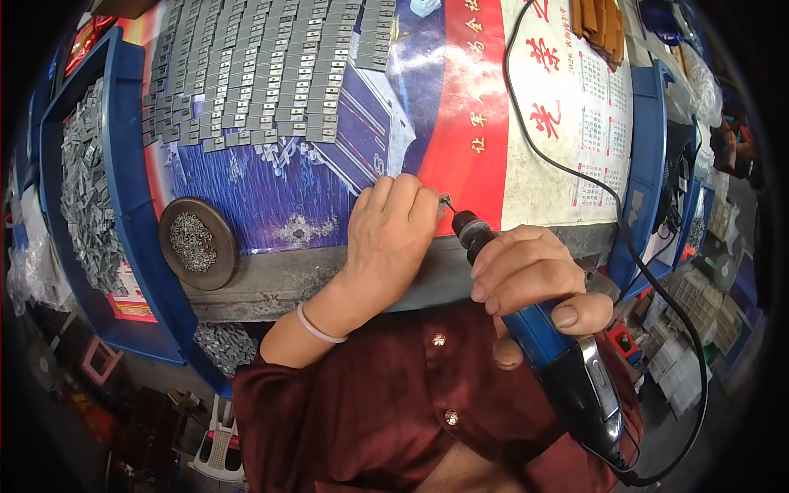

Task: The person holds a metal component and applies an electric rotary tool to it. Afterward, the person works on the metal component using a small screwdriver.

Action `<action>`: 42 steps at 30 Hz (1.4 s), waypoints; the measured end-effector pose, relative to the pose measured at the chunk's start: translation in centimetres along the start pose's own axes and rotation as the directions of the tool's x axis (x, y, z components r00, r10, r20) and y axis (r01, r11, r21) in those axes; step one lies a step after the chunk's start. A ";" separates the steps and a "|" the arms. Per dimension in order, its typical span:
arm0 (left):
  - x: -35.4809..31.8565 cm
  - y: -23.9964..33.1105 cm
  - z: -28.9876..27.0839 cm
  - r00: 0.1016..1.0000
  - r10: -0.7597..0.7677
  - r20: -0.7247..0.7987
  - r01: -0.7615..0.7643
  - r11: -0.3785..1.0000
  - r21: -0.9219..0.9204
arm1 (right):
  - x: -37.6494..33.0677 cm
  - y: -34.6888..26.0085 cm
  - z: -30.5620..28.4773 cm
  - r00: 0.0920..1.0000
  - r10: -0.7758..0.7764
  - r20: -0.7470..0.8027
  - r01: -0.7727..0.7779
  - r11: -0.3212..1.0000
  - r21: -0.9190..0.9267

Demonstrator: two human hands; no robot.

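My left hand (393,226) pinches a small grey metal piece (445,200) between thumb and forefinger, the fingers (415,205) closed tight on it and the wrist propped on the edge of the surface (279,279), which I judge keeps the piece steady right at the front of the bench. My right hand (530,275) wraps the blue-and-black corded rotary tool (559,361) like a thick pen, fingers curled around its body, thumb along the side, so its black nose (470,230) angles up and left with the fine bit touching or just beside the held piece; I cannot tell which. The black cord (567,168) runs off the back of the tool and loops up over the printed calendar sheet (575,107) covering the surface, out of the way of the work. Further back, rows of flat grey metal pieces (255,74) lie overlapped in neat lines, apparently sorted. A round dark dish (199,243) of tiny bits sits near the front edge, left of my left hand. A blue bin (123,156) at the left holds a loose heap of similar grey parts.
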State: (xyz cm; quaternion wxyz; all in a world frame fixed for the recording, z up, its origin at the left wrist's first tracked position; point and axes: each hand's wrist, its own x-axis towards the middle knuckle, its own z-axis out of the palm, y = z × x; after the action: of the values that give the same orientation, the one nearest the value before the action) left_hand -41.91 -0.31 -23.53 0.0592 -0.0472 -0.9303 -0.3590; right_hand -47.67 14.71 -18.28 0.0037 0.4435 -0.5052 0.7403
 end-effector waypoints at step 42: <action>0.1 -0.4 -0.2 0.997 -0.075 -0.013 0.071 0.977 -0.201 | 1.2 1.1 -1.0 0.981 0.192 -0.039 -0.194 0.979 -0.065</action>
State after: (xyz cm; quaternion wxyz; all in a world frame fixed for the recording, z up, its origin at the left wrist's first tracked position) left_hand -42.06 -0.70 -23.63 0.0504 -0.0151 -0.8899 -0.4531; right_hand -49.54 14.35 -18.38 -0.0445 0.3799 -0.5708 0.7266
